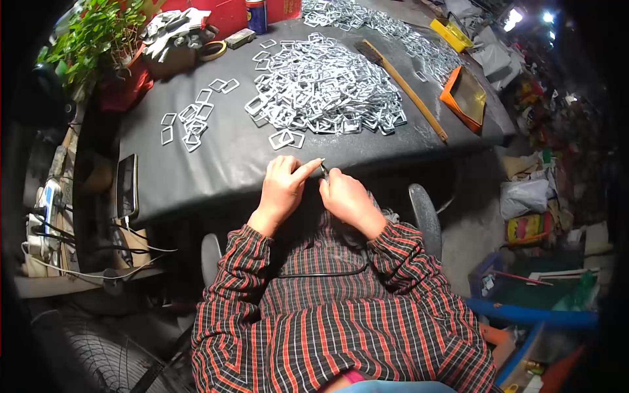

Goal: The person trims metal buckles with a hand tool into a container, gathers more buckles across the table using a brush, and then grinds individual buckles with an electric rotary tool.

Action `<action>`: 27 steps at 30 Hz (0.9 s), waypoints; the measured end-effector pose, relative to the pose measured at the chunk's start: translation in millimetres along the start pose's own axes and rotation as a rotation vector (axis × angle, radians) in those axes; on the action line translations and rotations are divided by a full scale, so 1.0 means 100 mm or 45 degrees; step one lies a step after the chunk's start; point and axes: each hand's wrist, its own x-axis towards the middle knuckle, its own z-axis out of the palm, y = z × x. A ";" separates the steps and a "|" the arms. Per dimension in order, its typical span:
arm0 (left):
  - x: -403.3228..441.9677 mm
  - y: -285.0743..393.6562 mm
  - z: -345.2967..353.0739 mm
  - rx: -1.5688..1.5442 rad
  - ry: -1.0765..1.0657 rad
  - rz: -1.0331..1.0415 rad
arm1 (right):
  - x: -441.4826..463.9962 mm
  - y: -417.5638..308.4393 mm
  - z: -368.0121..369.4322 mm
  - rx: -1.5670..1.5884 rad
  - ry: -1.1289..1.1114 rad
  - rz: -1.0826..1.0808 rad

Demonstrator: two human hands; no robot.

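Observation:
My left hand (283, 187) is closed at the table's front edge, one finger stretched to the right toward my other hand. Whatever it pinches is too small to make out. My right hand (350, 196) is closed around a small dark tool (324, 171), whose short tip shows between the two hands; its kind is hidden by the fingers. Just beyond the hands, a couple of rectangular metal rings (286, 139) lie at the front of a large heap of similar metal rings (334, 88). Several loose rings (194, 118) are scattered to the left.
A wooden-handled brush (413, 98) lies right of the heap, beside an orange tray (452, 98). A yellow box (452, 35) stands farther back. At left are a phone (127, 187) with a cable, a tape roll (212, 50), gloves (175, 33) and a plant (98, 39).

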 end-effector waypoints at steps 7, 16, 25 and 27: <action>-0.01 -0.03 -0.03 -0.050 -0.034 -0.023 | -0.02 -0.11 -0.17 -0.038 0.041 -0.003; 0.01 -0.04 -0.07 -0.106 -0.077 -0.050 | -0.08 -0.32 -0.07 -0.102 -0.023 -0.096; 0.00 -0.04 -0.07 -0.085 -0.111 -0.079 | -0.04 -0.17 0.06 -0.086 -0.056 -0.036; 0.02 -0.02 -0.08 -0.117 -0.088 -0.031 | -0.03 -0.11 0.02 -0.074 -0.020 -0.028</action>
